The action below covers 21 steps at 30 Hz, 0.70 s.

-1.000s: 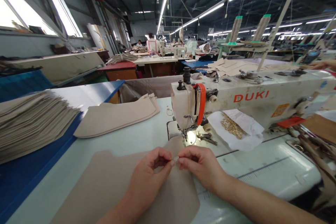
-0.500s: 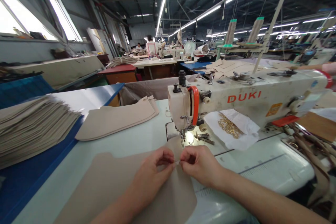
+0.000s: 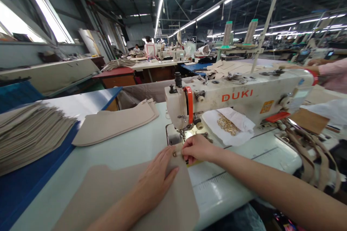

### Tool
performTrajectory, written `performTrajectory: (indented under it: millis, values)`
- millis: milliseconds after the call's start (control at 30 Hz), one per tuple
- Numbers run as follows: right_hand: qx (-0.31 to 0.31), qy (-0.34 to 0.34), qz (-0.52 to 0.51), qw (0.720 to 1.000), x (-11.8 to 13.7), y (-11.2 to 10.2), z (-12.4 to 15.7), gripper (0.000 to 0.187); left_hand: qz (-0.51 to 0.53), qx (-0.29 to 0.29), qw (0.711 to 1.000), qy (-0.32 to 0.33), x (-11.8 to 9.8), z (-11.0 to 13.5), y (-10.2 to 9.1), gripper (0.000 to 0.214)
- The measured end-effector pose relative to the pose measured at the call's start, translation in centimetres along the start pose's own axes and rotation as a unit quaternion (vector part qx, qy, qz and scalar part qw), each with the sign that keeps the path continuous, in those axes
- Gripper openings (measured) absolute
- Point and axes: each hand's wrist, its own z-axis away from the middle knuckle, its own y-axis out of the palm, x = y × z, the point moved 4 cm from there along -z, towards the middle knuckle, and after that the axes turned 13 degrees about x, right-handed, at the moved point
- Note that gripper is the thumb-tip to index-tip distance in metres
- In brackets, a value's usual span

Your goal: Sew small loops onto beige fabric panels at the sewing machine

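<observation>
A large beige fabric panel [image 3: 130, 191] lies flat on the pale sewing table. My left hand [image 3: 155, 178] rests on it, fingers stretched out and pressed down. At the panel's upper edge sits a small light tab [image 3: 178, 152] with a gold-coloured ring at its left end. The curled fingers of my right hand [image 3: 199, 148] close on the tab's right end, just in front of the needle area. A small dark piece shows under those fingers; I cannot make out what it is. The sewing machine [image 3: 179, 110] stands directly behind my hands, its lamp lit.
White paper [image 3: 244, 124] holding gold-coloured rings [image 3: 227, 124] lies under the machine arm. Cut beige pieces [image 3: 116, 122] lie at left, beside a tall stack [image 3: 32, 133] on a blue surface. Straps [image 3: 309, 151] hang at right. A co-worker's pink sleeve [image 3: 332, 70] shows behind.
My left hand has gone from a pinch to lying flat on the panel. My right hand has moved slightly up toward the needle. The ring on the tab now shows; the view has shifted.
</observation>
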Motion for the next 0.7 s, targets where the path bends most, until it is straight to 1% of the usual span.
performTrajectory:
  millis: [133,267,367,467,567,700]
  values:
    - [0.02,0.013,0.015,1.0,0.4,0.4,-0.7,0.022,0.006,-0.029,0.999,0.029,-0.3,0.0,-0.9,0.043]
    - [0.025,0.028,0.026,0.999,0.7,0.4,-0.6,0.024,0.013,-0.1,0.991,0.084,-1.0,-1.0,-2.0,0.019]
    - [0.026,0.036,0.038,0.998,1.0,0.3,-0.4,0.023,-0.01,-0.137,0.983,0.119,-1.7,-1.9,-2.2,0.021]
    - [0.027,0.04,0.058,0.997,1.1,0.2,-0.5,0.022,-0.04,-0.153,0.979,0.127,-2.2,-2.6,-1.9,0.022]
    - [0.034,0.045,0.084,0.995,1.1,0.1,-0.7,0.022,-0.046,-0.158,0.979,0.12,-2.4,-2.9,-1.6,0.022]
    - [0.043,0.04,0.133,0.989,1.1,0.0,-1.0,0.021,-0.046,-0.142,0.983,0.105,-2.4,-3.2,-1.6,0.02]
